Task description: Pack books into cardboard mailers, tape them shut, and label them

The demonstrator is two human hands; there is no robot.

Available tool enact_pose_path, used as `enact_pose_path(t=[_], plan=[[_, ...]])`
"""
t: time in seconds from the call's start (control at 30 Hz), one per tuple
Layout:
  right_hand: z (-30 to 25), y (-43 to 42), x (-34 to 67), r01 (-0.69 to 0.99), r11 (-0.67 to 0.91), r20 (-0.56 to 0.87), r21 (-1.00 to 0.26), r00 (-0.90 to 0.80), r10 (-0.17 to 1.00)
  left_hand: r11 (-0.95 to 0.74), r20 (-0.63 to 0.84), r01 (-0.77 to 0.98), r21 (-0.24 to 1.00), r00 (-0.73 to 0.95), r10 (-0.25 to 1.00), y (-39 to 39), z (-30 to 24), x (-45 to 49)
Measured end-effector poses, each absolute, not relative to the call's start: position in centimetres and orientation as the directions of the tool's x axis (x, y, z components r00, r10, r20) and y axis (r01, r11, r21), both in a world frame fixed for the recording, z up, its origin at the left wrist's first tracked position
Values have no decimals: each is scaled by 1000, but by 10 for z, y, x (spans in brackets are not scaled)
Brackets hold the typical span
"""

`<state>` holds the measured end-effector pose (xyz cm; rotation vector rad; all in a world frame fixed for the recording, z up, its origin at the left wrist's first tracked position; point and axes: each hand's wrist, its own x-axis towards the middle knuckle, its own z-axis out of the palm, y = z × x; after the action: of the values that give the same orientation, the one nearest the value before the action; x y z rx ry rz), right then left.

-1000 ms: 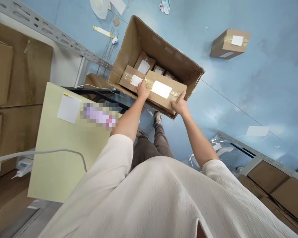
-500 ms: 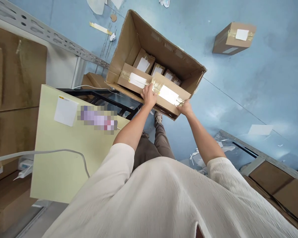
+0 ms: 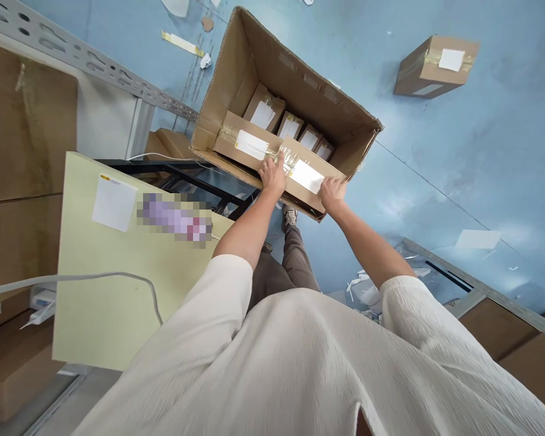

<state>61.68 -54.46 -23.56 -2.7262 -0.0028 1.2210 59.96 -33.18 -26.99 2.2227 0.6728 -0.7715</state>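
Note:
A large open cardboard carton (image 3: 295,66) stands tilted in view ahead of me, with several smaller taped boxes in it. In its near side a small cardboard box (image 3: 315,162) with a white label and clear tape sits between my hands. My left hand (image 3: 273,173) is closed on this box's left end, the index finger stretched along the tape. On the right end, my right hand (image 3: 333,194) has its fingers curled over the top edge. Another labelled box (image 3: 232,134) lies beside the left hand, partly under the held one.
A pale yellow-green tabletop (image 3: 100,290) with a white paper (image 3: 114,203) and a blurred-out item is on the left. Shelves with cartons (image 3: 27,242) flank both sides. A taped box (image 3: 436,66) stands on the blue floor, with paper scraps about.
My right hand has shifted from the box's right corner inward onto its top edge. The held box appears seated slightly lower in the carton. My left hand has barely moved.

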Motion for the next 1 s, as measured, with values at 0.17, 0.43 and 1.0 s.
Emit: enact_pose_path(t=[0.17, 0.43, 1.0], plan=[[-258, -526, 611, -26, -985, -709, -169, 697, 103, -607, -698, 638, 473, 693, 183, -326, -293, 603], [-329, -517, 609, -39, -997, -794, -60, 607, 24, -586, -714, 618, 524, 694, 94, -326, -350, 611], [-414, -519, 577, -64, -996, -811, -57, 585, 9, -808, -780, 422, 410, 622, -71, -298, -428, 627]])
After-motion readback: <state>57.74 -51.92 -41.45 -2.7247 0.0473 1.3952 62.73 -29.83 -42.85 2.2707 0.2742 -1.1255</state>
